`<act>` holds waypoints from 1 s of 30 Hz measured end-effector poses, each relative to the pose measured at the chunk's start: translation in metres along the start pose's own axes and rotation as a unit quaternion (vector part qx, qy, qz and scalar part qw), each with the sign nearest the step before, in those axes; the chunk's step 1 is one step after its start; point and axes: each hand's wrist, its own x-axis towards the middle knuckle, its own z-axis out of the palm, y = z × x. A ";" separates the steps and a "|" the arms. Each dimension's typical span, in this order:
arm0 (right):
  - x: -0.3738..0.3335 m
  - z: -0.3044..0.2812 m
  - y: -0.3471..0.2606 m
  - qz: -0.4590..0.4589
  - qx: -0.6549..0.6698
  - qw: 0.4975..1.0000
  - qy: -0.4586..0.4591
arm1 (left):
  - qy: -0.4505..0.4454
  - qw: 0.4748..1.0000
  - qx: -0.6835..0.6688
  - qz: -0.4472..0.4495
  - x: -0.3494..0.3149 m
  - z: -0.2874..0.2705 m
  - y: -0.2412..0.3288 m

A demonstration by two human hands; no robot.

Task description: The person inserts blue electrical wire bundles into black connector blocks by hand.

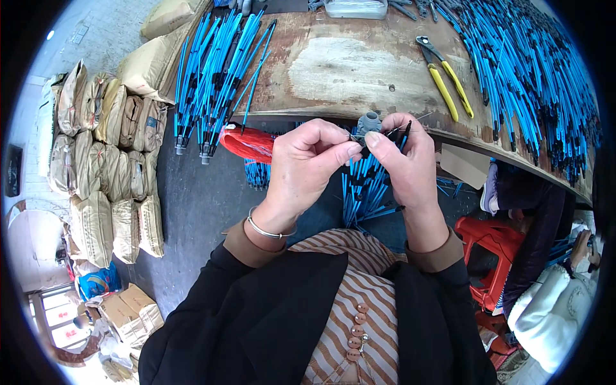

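Note:
In front of my body, above my lap, both hands meet at a small grey plastic hub (pixel 368 122) with a ribbed round top. My right hand (pixel 410 160) is closed on it, thumb pressed against its side, with a black rod end (pixel 406 136) by the fingers. Thumb and forefinger of my left hand (pixel 308 160) pinch what looks like a thin wire (pixel 357 137) at the hub's left side; its full run is hidden by the fingers. Below the hands hang several blue rods with black ends (pixel 362 196); whether they join the hub is hidden.
A worn wooden table (pixel 346 70) lies ahead. On it are yellow-handled pliers (pixel 447 80), a large heap of blue rods (pixel 532 77) and a bundle of blue rods (pixel 221 70). A red mesh bag (pixel 247 143) hangs below its edge. Stacked sacks (pixel 106 147) stand left; a red stool (pixel 491 247), right, beside another person's leg (pixel 536 218).

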 end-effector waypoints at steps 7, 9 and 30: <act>-0.002 0.002 -0.004 0.005 0.006 1.000 0.006 | 0.040 0.993 0.111 0.031 0.000 0.002 -0.001; -0.001 0.002 -0.003 -0.002 -0.011 1.000 0.015 | 0.037 0.998 0.049 0.002 -0.001 0.002 -0.004; 0.011 -0.005 0.002 0.070 0.023 0.997 0.018 | -0.135 0.965 -0.141 -0.176 0.035 -0.009 -0.028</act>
